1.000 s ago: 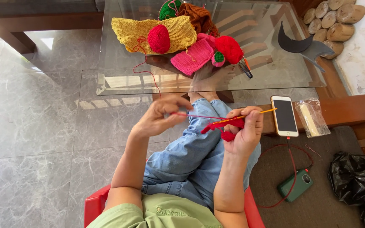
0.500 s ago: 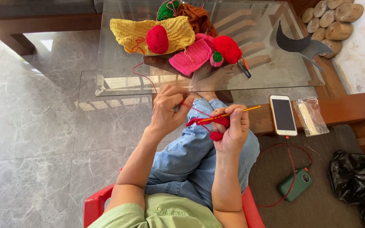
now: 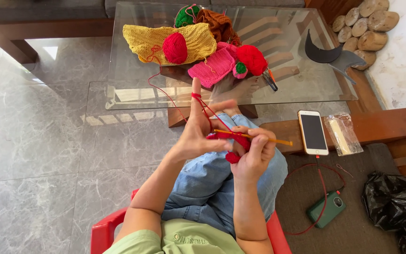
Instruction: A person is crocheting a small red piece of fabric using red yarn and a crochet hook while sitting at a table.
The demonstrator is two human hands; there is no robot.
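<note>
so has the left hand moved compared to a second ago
Yes. The left hand has risen toward the glass table edge, forefinger now raised with red yarn looped over it.

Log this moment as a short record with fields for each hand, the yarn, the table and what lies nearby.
left hand: raised, red yarn strand looped over the index finger
right hand: grips a yellow crochet hook at the red crochet piece
yarn source: red yarn ball on the yellow knitted piece
glass table: also holds a pink knitted piece
nearby: white phone, green power bank, black bag
</note>
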